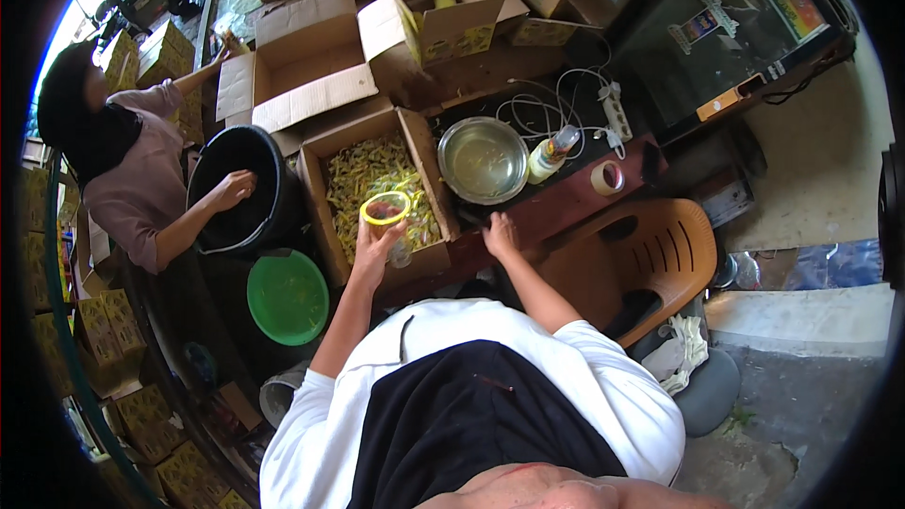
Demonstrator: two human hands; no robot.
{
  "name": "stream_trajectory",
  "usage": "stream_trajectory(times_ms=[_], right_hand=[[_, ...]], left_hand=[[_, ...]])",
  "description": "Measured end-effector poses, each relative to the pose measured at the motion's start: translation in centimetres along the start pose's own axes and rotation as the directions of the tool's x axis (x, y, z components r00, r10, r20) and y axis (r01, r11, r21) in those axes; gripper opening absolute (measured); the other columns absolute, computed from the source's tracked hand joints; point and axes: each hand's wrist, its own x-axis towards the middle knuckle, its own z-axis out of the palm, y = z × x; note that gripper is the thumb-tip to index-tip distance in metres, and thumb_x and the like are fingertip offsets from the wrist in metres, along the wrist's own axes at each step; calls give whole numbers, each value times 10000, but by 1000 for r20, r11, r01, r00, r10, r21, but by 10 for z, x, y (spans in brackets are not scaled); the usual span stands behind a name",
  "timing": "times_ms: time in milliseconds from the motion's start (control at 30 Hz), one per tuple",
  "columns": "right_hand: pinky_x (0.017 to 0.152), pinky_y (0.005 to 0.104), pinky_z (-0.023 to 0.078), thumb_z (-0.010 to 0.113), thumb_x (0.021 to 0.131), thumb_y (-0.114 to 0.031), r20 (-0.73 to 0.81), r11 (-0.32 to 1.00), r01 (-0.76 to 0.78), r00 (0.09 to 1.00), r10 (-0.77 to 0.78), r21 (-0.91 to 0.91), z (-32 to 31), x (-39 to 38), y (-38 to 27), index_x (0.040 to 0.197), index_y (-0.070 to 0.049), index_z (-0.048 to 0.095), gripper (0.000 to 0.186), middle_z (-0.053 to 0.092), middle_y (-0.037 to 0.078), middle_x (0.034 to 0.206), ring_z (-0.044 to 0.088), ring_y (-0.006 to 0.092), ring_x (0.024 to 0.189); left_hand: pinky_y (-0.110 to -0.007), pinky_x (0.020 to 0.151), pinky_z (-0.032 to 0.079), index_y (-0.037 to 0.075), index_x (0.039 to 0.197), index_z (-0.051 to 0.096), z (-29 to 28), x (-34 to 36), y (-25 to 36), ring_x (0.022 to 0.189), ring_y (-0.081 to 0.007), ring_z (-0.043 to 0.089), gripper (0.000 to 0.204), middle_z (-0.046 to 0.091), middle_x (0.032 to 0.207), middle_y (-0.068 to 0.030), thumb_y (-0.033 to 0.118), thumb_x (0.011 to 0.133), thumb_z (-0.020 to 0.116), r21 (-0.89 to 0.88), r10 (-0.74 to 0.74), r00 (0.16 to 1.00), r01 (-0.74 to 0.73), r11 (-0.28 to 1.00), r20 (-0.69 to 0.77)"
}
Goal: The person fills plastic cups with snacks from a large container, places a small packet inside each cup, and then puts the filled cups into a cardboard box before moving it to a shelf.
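My left hand (375, 243) grips a clear plastic container with a yellow rim (396, 246) over a cardboard box (316, 212) filled with small yellowish packets or pieces (368, 170). My right hand (501, 234) is at the front edge of the dark reddish table (594, 207), its fingers curled on something dark that I cannot make out, just below a steel bowl of cloudy liquid (484, 158). A bottle (545, 162) and a tape roll (607, 179) stand to the bowl's right.
At left, a co-worker (132, 160) reaches into a black bucket (231, 226). A green basin (287, 297) sits below it. Open cartons (311, 75) fill the back. A power strip with cables (613, 113), a glass-door cabinet (726, 33) and an orange plastic chair (683, 302) are on my right.
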Motion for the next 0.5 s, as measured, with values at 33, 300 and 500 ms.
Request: stream_trajectory(times_ms=[33,300,500], right_hand=[[889,499,470,702,792,-206,28,999,4,1000,-3,-34,0,2,-1,1067,-43,564,348,569,206,1113,556,400,1064],[894,482,493,674,780,-143,60,992,64,997,-57,-110,15,22,15,993,0,621,262,601,220,1120,573,388,1077],[816,487,529,643,764,-87,81,987,148,986,-143,-66,17,31,25,829,5,648,112,656,255,934,639,424,902]], left_hand=[[-286,926,443,70,1255,448,1,-2,0,1076,-138,552,454,553,1165,-43,71,872,691,26,14,1000,-14,1000,2],[-288,951,419,52,1327,442,21,-19,-2,1121,-137,529,503,528,1251,-34,28,866,643,72,0,996,6,997,-92],[-294,944,420,58,1333,407,52,-26,-7,1144,-170,532,523,525,1244,-71,30,864,637,62,20,995,-14,998,-94]])
